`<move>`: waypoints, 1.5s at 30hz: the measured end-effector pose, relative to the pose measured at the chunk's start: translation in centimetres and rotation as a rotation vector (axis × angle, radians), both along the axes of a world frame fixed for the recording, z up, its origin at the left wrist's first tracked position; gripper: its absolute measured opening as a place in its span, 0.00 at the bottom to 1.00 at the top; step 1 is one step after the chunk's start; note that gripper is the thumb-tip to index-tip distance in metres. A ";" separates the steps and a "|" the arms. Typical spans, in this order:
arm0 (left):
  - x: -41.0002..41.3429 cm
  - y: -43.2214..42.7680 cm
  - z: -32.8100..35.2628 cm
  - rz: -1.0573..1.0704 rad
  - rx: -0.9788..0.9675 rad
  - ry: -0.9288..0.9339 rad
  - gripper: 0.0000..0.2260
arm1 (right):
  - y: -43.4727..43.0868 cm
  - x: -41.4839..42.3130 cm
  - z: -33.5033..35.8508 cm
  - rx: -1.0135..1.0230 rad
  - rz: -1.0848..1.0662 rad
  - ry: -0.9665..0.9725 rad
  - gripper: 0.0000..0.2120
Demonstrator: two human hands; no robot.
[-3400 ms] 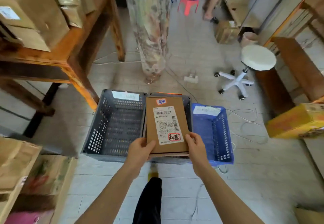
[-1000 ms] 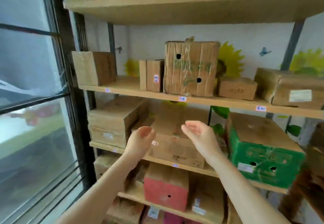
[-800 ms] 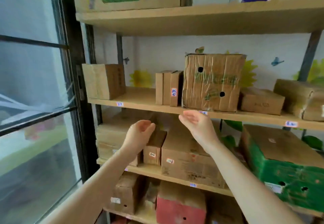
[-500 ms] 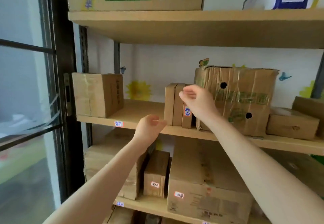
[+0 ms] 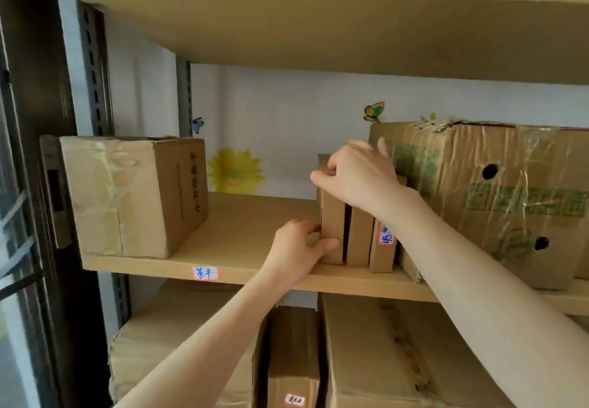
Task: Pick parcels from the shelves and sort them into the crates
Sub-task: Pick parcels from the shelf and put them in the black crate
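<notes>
The right hand (image 5: 357, 181) lies over the top of the leftmost parcel (image 5: 333, 232), with its fingers curled down behind the upper edge. The left hand (image 5: 299, 248) pinches the lower front corner, thumb across the narrow face. The parcel stands upright on the shelf (image 5: 248, 275), touching a second parcel (image 5: 360, 238). A third parcel (image 5: 382, 248) stands between that one and a big box (image 5: 494, 200). This pick looks only just begun: the parcel is gripped but seems not yet lifted, and carrying and sorting are left. No crates are in view, so how much is already sorted cannot be told. The right fingertips are hidden, the gripped parcel's label does not show, and the third parcel's sticker is too blurred to read.
</notes>
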State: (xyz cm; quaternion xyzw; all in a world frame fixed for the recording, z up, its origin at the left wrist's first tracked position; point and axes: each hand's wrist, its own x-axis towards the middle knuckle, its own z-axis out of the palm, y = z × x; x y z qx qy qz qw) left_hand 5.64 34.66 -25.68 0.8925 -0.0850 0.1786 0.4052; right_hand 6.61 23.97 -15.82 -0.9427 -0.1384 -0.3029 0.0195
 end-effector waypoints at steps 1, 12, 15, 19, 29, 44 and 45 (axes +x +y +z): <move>0.0 0.4 -0.1 -0.009 -0.019 -0.018 0.21 | 0.3 -0.2 0.0 0.003 -0.015 -0.001 0.20; -1.2 7.7 -0.5 -0.291 -0.598 -0.069 0.20 | 5.2 -5.7 -1.7 0.505 0.098 -0.219 0.16; -2.3 9.5 0.5 -0.413 -0.839 0.228 0.25 | 7.2 -6.9 -3.0 0.622 0.168 -0.207 0.18; -2.8 11.5 2.2 -0.541 -0.915 0.456 0.37 | 10.2 -8.4 -6.1 0.586 0.263 -0.272 0.19; -4.2 13.6 2.3 -0.428 -1.040 0.235 0.14 | 10.7 -8.7 -9.2 0.799 0.400 -0.407 0.14; -8.4 6.2 -3.3 -0.883 -0.999 0.458 0.21 | 0.4 -17.2 -13.4 1.311 0.217 -0.182 0.07; -8.9 4.1 -4.0 -0.923 -0.975 0.487 0.20 | -1.2 -18.6 -14.4 1.342 0.171 -0.216 0.07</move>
